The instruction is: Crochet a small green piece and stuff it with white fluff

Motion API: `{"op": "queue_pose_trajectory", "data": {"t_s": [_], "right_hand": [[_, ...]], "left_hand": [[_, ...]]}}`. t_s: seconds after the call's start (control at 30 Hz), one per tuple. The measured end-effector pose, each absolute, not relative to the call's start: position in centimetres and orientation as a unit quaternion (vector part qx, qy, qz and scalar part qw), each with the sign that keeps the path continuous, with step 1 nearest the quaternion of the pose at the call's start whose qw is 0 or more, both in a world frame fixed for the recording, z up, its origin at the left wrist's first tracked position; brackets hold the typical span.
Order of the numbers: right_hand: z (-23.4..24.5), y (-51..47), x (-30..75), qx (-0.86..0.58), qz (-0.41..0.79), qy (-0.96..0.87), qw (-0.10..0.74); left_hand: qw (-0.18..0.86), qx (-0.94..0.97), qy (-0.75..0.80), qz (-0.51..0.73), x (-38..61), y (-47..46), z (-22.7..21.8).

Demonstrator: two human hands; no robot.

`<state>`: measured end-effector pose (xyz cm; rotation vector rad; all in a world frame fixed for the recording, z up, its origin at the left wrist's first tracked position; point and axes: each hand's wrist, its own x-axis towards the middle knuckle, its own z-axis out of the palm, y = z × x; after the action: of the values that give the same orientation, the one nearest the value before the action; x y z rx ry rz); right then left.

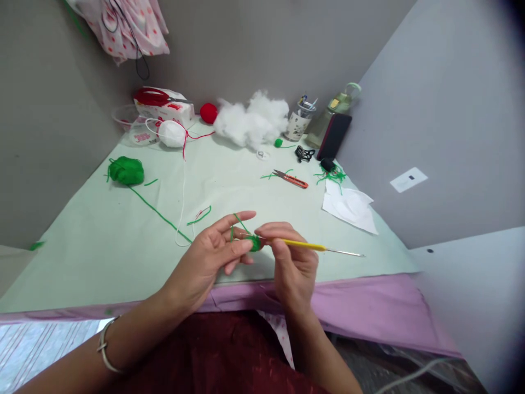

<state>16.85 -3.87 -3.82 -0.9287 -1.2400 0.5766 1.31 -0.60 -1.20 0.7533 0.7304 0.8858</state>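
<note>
Between the thumb and fingers of my left hand (217, 243) is a small green crochet piece (255, 243). A strand of green yarn (158, 212) loops over my raised left index finger and runs back to a green yarn ball (127, 170) at the left. My right hand (293, 262) is closed around the yellow grip of a double-ended crochet hook (309, 244). The hook's left tip meets the green piece; its bare metal end points right. Whether the tip sits inside a stitch is too small to tell.
Orange thread snips (291, 179) lie beyond my hands, near a black hair clip (304, 154). White stuffing (252, 120), a red yarn ball (209, 113), a pen cup (299, 121) and a bottle (328, 120) line the back. Crumpled white paper (348, 208) lies at the right.
</note>
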Motion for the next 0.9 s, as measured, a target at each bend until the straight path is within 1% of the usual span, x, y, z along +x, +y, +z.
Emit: {"op": "queue_pose_trajectory", "data": {"t_s": [0.07,0.13,0.2,0.27,0.33,0.43,0.53,0.7,0.9], "right_hand": [[-3.93,-3.96,16.64,-0.425,0.214,-0.576,0.665],[-4.25,-4.29,16.53,-0.437,0.143,-0.613,0.643],[-4.59,-4.62,16.59,-0.437,0.06,-0.658,0.61],[-4.71,-4.76,16.82,-0.432,0.027,-0.676,0.597],[-4.56,-4.62,17.09,-0.436,0.077,-0.643,0.625],[-4.22,-4.15,17.22,-0.428,0.218,-0.546,0.686],[-4.18,-3.84,16.96,-0.408,0.297,-0.515,0.693],[-4.49,-4.07,16.68,-0.422,0.287,-0.513,0.69],[-4.68,-4.07,17.23,-0.417,0.308,-0.476,0.71]], "left_hand": [[0.75,0.374,0.346,0.421,1.49,-0.8,-1.33],[0.736,0.38,0.352,0.435,1.65,-0.89,-1.49],[0.751,0.36,0.349,0.43,1.71,-0.82,-1.62],[0.788,0.319,0.337,0.404,1.66,-0.62,-1.67],[0.816,0.28,0.327,0.385,1.56,-0.37,-1.66],[0.815,0.272,0.327,0.394,1.46,-0.22,-1.57],[0.793,0.302,0.338,0.407,1.54,-0.41,-1.44],[0.786,0.314,0.345,0.406,1.57,-0.72,-1.29],[0.822,0.282,0.313,0.383,1.25,-0.48,-1.33]]}}
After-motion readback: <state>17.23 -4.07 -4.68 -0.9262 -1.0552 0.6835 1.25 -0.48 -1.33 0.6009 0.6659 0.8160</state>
